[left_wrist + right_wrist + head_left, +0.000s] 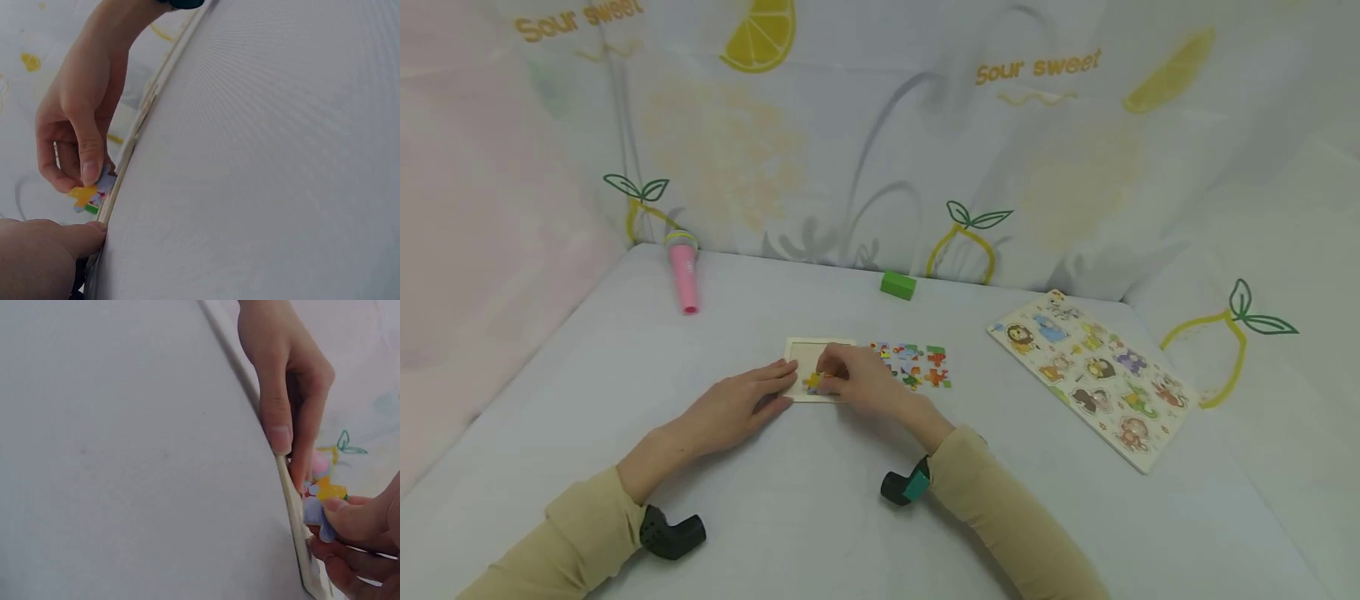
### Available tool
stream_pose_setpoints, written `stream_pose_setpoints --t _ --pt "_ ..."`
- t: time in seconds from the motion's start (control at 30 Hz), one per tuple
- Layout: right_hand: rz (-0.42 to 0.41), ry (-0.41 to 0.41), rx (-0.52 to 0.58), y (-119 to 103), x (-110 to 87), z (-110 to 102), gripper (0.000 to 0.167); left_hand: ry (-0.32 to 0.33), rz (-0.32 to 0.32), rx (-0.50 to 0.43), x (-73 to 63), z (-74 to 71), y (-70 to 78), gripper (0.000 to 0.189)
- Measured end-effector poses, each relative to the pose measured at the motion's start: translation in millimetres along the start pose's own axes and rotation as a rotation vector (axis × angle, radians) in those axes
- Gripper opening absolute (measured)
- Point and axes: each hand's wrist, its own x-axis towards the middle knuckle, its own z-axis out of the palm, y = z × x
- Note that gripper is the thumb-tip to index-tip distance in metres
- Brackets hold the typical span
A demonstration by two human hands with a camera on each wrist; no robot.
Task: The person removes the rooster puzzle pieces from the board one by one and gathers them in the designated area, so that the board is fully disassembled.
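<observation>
My right hand [867,379] pinches a jigsaw piece [316,514], blue-grey and yellow, between thumb and fingers. It is held over a small wooden puzzle tray [802,353] with a pale raised border. Part of the tray is hidden under that hand. My left hand [737,408] lies at the tray's left side, its fingers extended and touching the border. In the right wrist view, the left thumb and fingers reach down along the tray edge, close to the piece. Several loose jigsaw pieces [936,357] lie in rows just right of the tray, partly covered by the right hand.
A pink toy microphone [684,275] lies at the back left. Near the back edge sits a green block [898,285]. On the right is a wooden animal puzzle board [1093,375], set at an angle. A printed cloth backdrop [880,125] rises behind the white table [760,517].
</observation>
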Motion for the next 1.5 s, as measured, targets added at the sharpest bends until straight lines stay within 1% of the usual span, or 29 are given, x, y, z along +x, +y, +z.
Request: stream_pose_setpoints --t 0.1,0.2,0.27,0.37,0.6,0.7,0.77,0.87,1.0,1.1,1.23,1.33,1.5 --pt "0.019 0.026 0.004 -2.1 -5.7 -10.3 0.007 -0.004 -0.003 0.01 0.9 -0.2 1.1 0.045" --pt "0.014 0.052 0.026 -1.7 -14.4 -23.3 0.006 -0.015 -0.015 0.016 0.9 -1.5 1.8 0.044" --pt "0.019 0.058 0.054 1.3 -23.0 -33.4 0.006 -0.021 -0.017 0.02 0.7 -2.2 2.2 0.044" --pt "0.032 0.073 0.068 13.1 -38.2 -46.9 0.006 -0.021 -0.018 0.025 0.1 -2.1 2.0 0.044" --pt "0.16 0.136 0.037 45.0 -76.0 -71.6 0.01 -0.02 -0.01 0.029 -1.2 -3.3 1.0 0.043" --pt "0.215 0.146 0.067 54.1 -87.2 -78.2 0.013 -0.025 -0.014 0.032 -2.1 -3.8 1.1 0.043" --pt "0.227 0.138 0.096 58.0 -92.4 -81.4 0.014 -0.025 -0.015 0.032 -2.4 -3.7 0.9 0.042" --pt "0.203 0.129 0.121 62.4 -96.5 -84.6 0.015 -0.022 -0.018 0.028 -2.8 -3.0 0.2 0.043" --pt "0.164 0.131 0.126 64.5 -96.6 -86.1 0.014 -0.018 -0.024 0.021 -2.3 -1.9 -0.6 0.044" --pt "0.168 0.112 0.128 64.5 -95.4 -84.5 0.015 -0.016 -0.024 0.021 -1.7 -1.6 -0.5 0.044" --pt "0.17 0.083 0.093 63.9 -95.3 -80.4 0.016 -0.02 -0.023 0.019 -0.7 -1.4 0.4 0.045" --pt "0.167 0.074 0.056 63.9 -96.0 -78.1 0.012 -0.027 -0.027 0.016 0.6 -1.2 1.1 0.046" --pt "0.178 0.052 0.033 65.6 -96.4 -75.9 0.007 -0.031 -0.028 0.019 2.5 -0.4 1.6 0.046"
